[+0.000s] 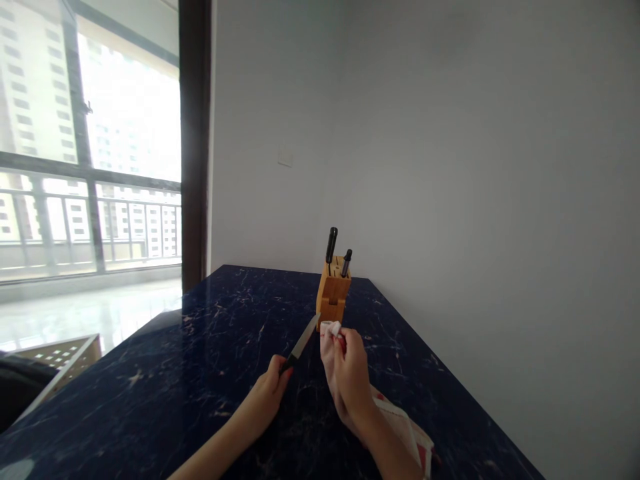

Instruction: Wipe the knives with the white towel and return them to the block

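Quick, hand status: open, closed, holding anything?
Left hand: closed on the handle of the knife, blade pointing forward.
Right hand: closed on the cloth, part of which hangs below the fist.

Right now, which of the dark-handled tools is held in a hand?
The knife in the left hand, blade bare; the taller black handle and shorter dark handle both stand in the wooden knife block.

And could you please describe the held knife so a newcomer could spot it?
On the dark blue table, find the wooden knife block. On its near side, the left hand grips a black-handled knife. Unlike the two handles rising from the block, its blade is bare.
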Tool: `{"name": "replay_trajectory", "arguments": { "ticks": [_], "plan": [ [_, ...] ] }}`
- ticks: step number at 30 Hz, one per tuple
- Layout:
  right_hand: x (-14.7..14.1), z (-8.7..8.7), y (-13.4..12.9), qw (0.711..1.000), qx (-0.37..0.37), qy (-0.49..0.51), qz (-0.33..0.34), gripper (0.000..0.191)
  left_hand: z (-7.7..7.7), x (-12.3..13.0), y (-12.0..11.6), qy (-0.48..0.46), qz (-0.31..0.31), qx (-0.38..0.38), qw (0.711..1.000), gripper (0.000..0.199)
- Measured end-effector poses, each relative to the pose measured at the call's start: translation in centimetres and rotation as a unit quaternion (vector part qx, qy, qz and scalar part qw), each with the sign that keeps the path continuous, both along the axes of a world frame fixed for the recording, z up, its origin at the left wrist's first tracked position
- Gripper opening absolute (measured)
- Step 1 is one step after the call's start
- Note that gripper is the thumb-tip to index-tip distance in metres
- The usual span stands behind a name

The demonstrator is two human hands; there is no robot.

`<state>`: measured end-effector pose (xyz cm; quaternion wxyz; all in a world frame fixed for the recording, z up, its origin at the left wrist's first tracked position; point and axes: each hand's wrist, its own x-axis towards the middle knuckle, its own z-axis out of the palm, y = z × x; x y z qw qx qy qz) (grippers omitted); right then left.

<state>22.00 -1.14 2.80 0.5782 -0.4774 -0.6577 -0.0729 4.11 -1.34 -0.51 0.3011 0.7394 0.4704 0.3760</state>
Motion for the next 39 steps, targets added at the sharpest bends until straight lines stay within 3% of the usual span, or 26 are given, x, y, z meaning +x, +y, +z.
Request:
{"name": "replay_trajectory", "arguments": {
  "ticks": [7, 16, 21, 25, 30, 35, 39],
  "plan": [
    [-3.4, -0.4, -1.4, 0.983, -0.09, -0.127, 0.096, 0.019, -1.0, -0.1, 0.0, -0.016, -0.056, 0.048, 0.997, 0.02],
    [-3.3, -0.3, -1.7, 0.978, -0.13, -0.141, 0.079, 0.021, -0.9, -0.1, 0.1, -0.051, -0.063, 0.031, 0.996, 0.019],
    [-3.5, -0.5, -1.5, 0.976, -0.156, -0.149, 0.034, 0.017, -0.2, -0.3, 0.4, -0.141, 0.0, -0.015, 0.99, 0.023],
    [-3.4, -0.6, -1.3, 0.974, -0.162, -0.157, 0.0, 0.018, -0.1, -0.5, 1.3, -0.269, 0.019, -0.075, 0.96, 0.035],
    [-3.1, -0.4, -1.8, 0.971, -0.157, -0.178, -0.036, 0.015, 0.8, -1.0, 1.2, -0.399, 0.013, -0.146, 0.905, 0.032],
    [-3.8, 0.1, -3.6, 0.974, -0.119, -0.191, 0.019, 0.035, 1.3, -1.1, 0.7, -0.481, -0.01, -0.199, 0.854, 0.024],
    [-4.5, -0.5, -3.8, 0.968, -0.138, -0.204, 0.051, 0.033, 1.4, -0.7, 0.6, -0.491, -0.035, -0.18, 0.852, 0.023]
  ]
}}
